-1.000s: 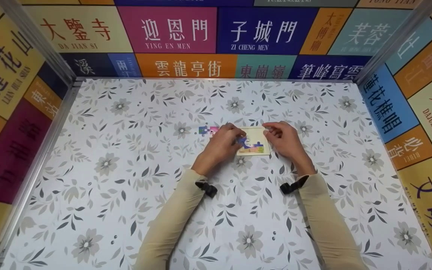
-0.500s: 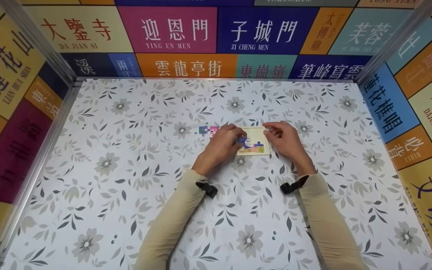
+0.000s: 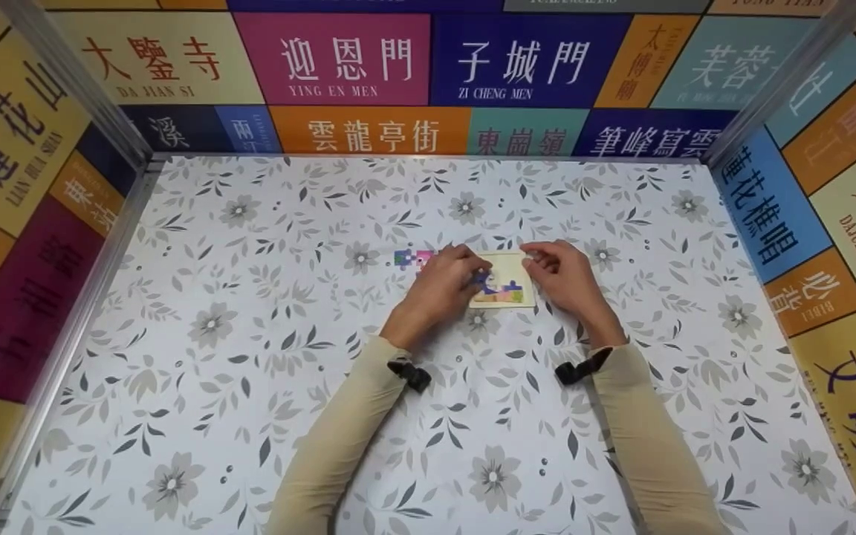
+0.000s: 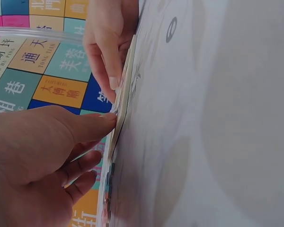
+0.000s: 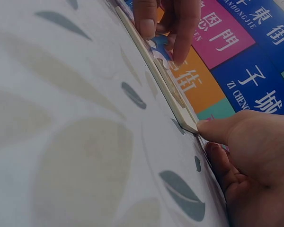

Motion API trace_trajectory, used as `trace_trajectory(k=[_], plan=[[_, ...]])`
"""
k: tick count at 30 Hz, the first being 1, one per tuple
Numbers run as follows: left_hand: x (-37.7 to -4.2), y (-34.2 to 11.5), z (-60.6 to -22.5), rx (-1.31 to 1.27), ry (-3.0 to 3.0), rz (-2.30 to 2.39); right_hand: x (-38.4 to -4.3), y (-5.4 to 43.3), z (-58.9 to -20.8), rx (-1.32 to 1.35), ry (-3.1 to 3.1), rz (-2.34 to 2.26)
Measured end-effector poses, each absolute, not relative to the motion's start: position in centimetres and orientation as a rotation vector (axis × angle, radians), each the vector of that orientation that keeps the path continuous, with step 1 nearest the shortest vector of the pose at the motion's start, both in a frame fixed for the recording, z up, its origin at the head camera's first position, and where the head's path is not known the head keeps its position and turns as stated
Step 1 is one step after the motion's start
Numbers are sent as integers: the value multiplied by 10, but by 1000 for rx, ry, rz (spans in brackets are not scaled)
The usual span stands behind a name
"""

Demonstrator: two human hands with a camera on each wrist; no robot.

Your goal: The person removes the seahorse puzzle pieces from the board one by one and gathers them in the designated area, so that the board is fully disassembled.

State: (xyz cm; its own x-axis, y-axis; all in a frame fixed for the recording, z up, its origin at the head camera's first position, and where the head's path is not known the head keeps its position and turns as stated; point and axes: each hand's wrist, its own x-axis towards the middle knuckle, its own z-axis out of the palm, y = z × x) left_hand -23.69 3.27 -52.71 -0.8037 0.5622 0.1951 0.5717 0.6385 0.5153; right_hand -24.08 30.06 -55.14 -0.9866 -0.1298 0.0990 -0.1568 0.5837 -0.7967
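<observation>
A small cream jigsaw tray [image 3: 511, 266] lies flat on the table, with joined blue, pink and green puzzle pieces [image 3: 508, 294] along its near side. Over its left side my left hand [image 3: 439, 288] bends down, thumb and fingers pinching a blue-and-white puzzle piece [image 4: 114, 108] low over the tray. The right wrist view shows the blue of that piece [image 5: 159, 47] below those fingertips. At the tray's right end my right hand [image 3: 568, 279] holds the corner, thumb [image 5: 213, 130] against the edge and the other fingers curled. My left hand covers the tray's left part.
Loose puzzle pieces, one blue-green [image 3: 403, 258] and one pink [image 3: 423, 257], lie left of the tray, partly behind my left hand. A floral cloth [image 3: 309, 416] covers the table. Panels with printed signs [image 3: 354, 59] stand along the back and both sides.
My left fingertips shift very slightly over the tray's left part. The right hand and the tray stay in place.
</observation>
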Motion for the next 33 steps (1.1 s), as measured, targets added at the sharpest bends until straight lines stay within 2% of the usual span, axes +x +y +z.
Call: trace_trajectory(k=[15,33], plan=[[-243,12,-526,-884,-2742,-1224,-241,302,-551,233,-2788,1360],[-244,-46,-528,-785,-2684,-1371,-241,302,-551,246,-2779,1364]])
